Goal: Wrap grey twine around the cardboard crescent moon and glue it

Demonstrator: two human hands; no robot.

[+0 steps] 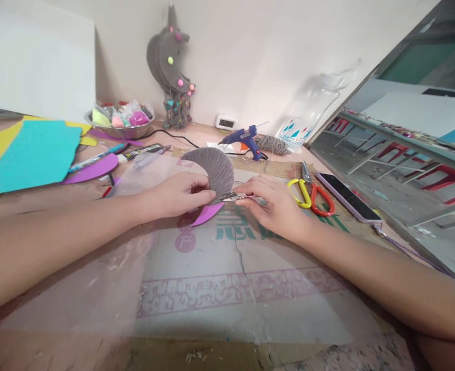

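A crescent [221,167] wrapped in grey yarn is pinched in my left hand [181,196], its body rising above my fingers. At the crescent's lower end a bare purple tip [207,214] shows below my thumb. My right hand [271,203] is closed on a thin silvery tool [235,196] that looks like tweezers, its point at the crescent's lower right edge. A loose grey yarn strand [239,252] trails down over the clear plastic sheet [196,324] below. Part of the tool is hidden by my right fingers.
Scissors [308,190] and a phone [349,197] lie to the right. Behind are a blue glue gun [246,139], a yarn bundle [271,145], a small clock [226,122] and a glass jug [308,111]. Foam sheets [34,152], pens [98,157] and a metal bowl [121,131] sit left.
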